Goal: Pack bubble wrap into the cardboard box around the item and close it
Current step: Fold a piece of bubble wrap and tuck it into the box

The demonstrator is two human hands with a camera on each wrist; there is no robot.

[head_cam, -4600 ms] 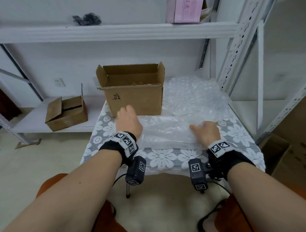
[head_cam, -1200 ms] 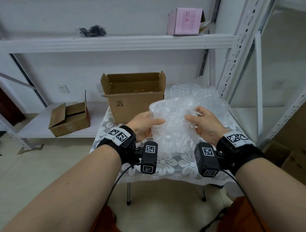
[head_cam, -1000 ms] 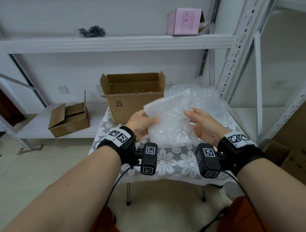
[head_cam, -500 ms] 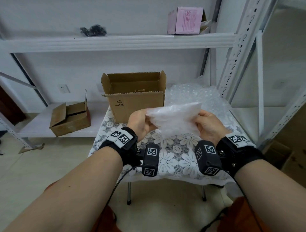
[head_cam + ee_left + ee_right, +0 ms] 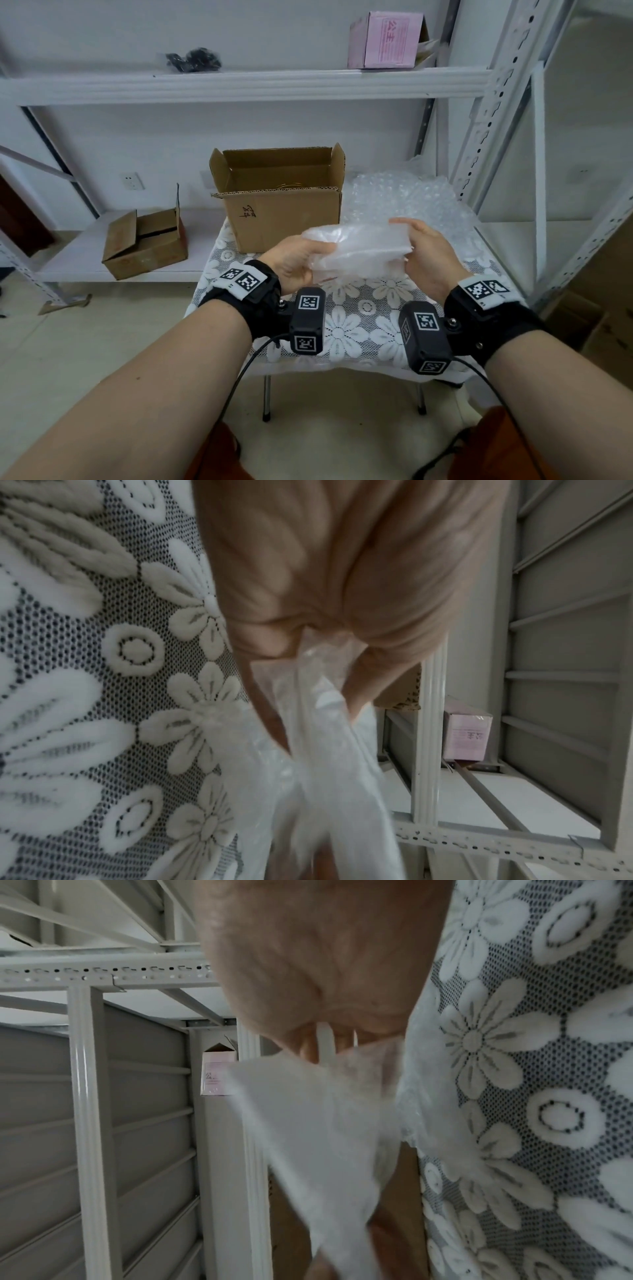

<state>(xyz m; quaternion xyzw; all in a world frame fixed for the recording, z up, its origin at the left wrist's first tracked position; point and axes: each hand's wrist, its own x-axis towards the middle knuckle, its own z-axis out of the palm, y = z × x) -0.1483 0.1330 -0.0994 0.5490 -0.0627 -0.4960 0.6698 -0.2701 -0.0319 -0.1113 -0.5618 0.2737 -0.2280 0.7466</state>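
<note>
An open brown cardboard box (image 5: 281, 216) stands at the back of the lace-covered table (image 5: 356, 329), flaps up; its inside is mostly hidden from the head view. In front of it, above the table, I hold a folded bundle of bubble wrap (image 5: 356, 250) between both hands. My left hand (image 5: 294, 263) grips its left end, fingers curled round the wrap (image 5: 318, 723). My right hand (image 5: 424, 253) grips its right end, thumb on top, with the wrap (image 5: 325, 1137) running out from under the fingers.
More bubble wrap (image 5: 404, 198) lies heaped to the right of the box. A white metal rack surrounds the table: an upright (image 5: 479, 144) at the right, a shelf with a pink box (image 5: 387, 39) above. A smaller cardboard box (image 5: 144, 246) sits on the low shelf at the left.
The sheet lay flat on the table under both hands; I lifted it and have folded it from an upright crumpled sheet into a flatter, horizontal bundle held between both hands.
</note>
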